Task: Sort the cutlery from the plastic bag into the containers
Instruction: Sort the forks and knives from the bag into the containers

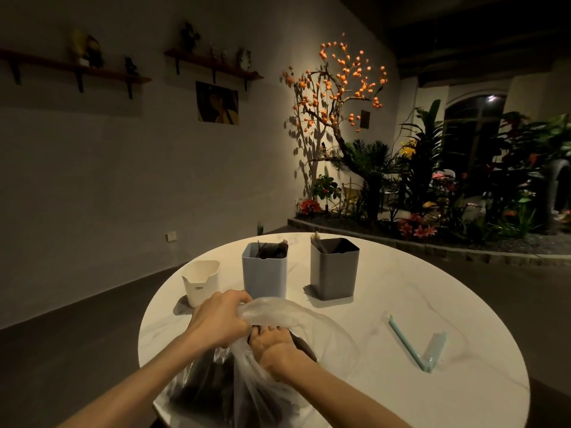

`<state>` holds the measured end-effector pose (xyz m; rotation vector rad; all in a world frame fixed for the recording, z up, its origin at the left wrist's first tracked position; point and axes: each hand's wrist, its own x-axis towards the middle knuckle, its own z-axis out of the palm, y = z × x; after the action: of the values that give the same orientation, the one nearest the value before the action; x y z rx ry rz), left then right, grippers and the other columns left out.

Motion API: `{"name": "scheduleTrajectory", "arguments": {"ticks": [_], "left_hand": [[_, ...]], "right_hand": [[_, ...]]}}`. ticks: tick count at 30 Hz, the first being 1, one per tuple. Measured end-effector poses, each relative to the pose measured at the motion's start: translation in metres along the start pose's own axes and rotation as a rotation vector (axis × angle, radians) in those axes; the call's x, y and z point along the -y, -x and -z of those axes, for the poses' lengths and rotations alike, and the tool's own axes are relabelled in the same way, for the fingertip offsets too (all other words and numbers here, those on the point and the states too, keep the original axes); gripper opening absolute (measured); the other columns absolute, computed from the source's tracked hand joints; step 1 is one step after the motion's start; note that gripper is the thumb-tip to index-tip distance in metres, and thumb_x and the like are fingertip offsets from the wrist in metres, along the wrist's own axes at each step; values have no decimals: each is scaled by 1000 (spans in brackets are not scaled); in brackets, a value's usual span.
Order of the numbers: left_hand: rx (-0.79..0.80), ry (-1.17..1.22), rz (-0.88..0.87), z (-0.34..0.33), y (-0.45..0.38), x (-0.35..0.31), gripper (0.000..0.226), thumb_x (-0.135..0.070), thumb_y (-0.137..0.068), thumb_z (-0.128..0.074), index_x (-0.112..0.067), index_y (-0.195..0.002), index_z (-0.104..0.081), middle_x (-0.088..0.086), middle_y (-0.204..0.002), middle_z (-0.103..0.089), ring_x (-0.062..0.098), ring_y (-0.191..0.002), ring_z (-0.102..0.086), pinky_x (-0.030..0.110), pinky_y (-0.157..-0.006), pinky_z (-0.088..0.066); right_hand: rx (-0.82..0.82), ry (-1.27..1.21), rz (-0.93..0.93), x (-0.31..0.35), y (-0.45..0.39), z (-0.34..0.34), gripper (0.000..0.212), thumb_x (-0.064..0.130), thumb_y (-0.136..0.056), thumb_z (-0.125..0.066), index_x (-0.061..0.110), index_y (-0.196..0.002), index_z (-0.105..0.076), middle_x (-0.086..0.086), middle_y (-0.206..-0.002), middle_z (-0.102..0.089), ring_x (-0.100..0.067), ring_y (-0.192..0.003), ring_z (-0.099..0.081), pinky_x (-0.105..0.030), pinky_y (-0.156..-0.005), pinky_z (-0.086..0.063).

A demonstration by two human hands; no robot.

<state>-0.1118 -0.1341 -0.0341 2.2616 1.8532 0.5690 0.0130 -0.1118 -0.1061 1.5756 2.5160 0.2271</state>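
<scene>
Gleaming white round table [401, 304] holding three containers [264, 273] beside indoor plants [432, 186]

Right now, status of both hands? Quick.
Left hand: grips the rim of the plastic bag, holding it open.
Right hand: reached inside the bag; fingers hidden, cannot tell whether it holds any cutlery.

I see a dim room; a warm spotlight hits the orange tree [336, 88], casting wall shadows, and the frame's edges bend.
</scene>
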Motion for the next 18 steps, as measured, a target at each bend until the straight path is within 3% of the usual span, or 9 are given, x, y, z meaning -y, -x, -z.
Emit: {"name": "scheduleTrajectory", "arguments": {"ticks": [5,8,11,13,15,18], "left_hand": [[22,108,48,1,-4,6,33,-19,-85,-66,-34,-114,-69,-11,-99,-65,13,-91,-59,27,-67,-48],[20,130,65,2,-8,10,29,-20,-89,-67,-36,-113,-67,-8,-103,-68,10,-84,-63,19,-58,-44],[26,161,80,3,-13,10,33,-15,-89,-66,-34,-116,-67,-6,-108,-67,11,-82,-63,17,-55,-44],[27,204,100,4,-16,11,33,-15,-88,-67,-32,-116,-67,-6,-105,-68,13,-82,-65,25,-58,-54],[34,264,113,5,-20,11,31,-13,-86,-68,-30,-112,-67,-4,-98,-68,15,-79,-68,31,-64,-62],[59,352,124,4,-25,8,31,-6,-86,-65,-25,-110,-66,2,-96,-67,19,-78,-68,23,-54,-54]], "right_hand": [[2,103,50,0,11,6,64,19,-104,-49,2,-157,-19,-18,-164,-23,-35,-153,-16,-48,-124,-6],[-30,67,70,-6,25,25,59,16,-102,-55,3,-153,-30,-18,-158,-35,-37,-147,-32,-48,-122,-21],[-25,16,80,-17,34,42,39,16,-103,-53,5,-140,-49,-17,-135,-58,-34,-122,-56,-42,-105,-42],[-72,51,100,-26,35,45,29,21,-103,-54,7,-128,-57,-14,-114,-67,-30,-97,-63,-39,-89,-49],[-118,124,124,-36,36,45,27,25,-103,-56,7,-124,-59,-10,-98,-66,-23,-77,-58,-35,-73,-48],[-135,127,152,-55,42,50,28,25,-104,-53,10,-126,-55,-10,-93,-65,-22,-71,-53,-35,-64,-40]]}}
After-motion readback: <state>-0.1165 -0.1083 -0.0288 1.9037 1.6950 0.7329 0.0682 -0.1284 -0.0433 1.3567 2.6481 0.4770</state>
